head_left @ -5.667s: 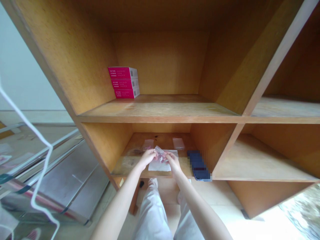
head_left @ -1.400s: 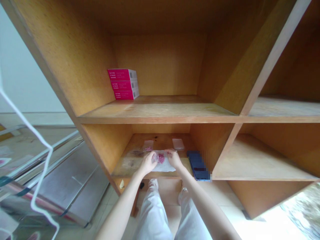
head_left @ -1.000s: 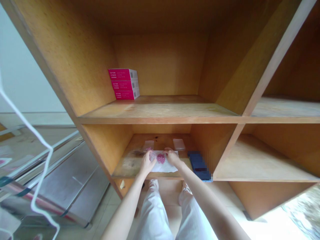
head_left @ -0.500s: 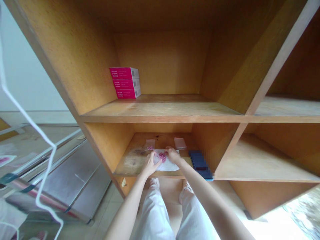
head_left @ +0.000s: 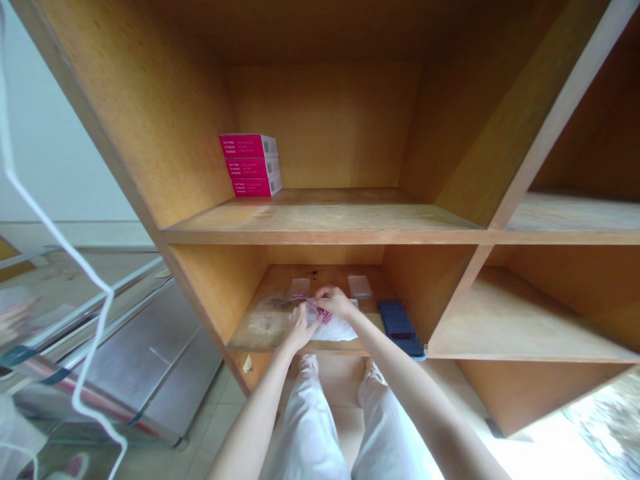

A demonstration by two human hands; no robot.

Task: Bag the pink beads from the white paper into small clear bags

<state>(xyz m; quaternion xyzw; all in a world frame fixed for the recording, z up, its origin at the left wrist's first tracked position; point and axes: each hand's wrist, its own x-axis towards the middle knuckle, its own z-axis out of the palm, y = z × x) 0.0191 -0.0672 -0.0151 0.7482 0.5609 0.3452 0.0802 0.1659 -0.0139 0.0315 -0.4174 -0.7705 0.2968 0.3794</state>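
My left hand (head_left: 301, 325) is closed on a small clear plastic bag (head_left: 311, 312), held low over the shelf. With fingers pinched, my right hand (head_left: 334, 303) is at the top edge of that bag; what lies between its fingertips is too small to make out. A cluster of pink beads (head_left: 325, 315) shows just under my right hand, above a white sheet (head_left: 343, 329); whether it is inside the bag I cannot tell. Behind my left hand lies another clear packet (head_left: 301, 285) with pink beads (head_left: 299, 295) at its near end.
A flat clear packet (head_left: 359, 286) lies at the back of the lower shelf (head_left: 265, 327). To the right is a dark blue flat object (head_left: 401, 328). Three pink boxes (head_left: 250, 167) are stacked on the upper shelf. A white cable (head_left: 75, 257) hangs at left, near a metal-framed cart (head_left: 145, 353).
My right hand has moved left, from the right side of the beads to the bag's top edge near my left fingers. The left hand has stayed almost in place.
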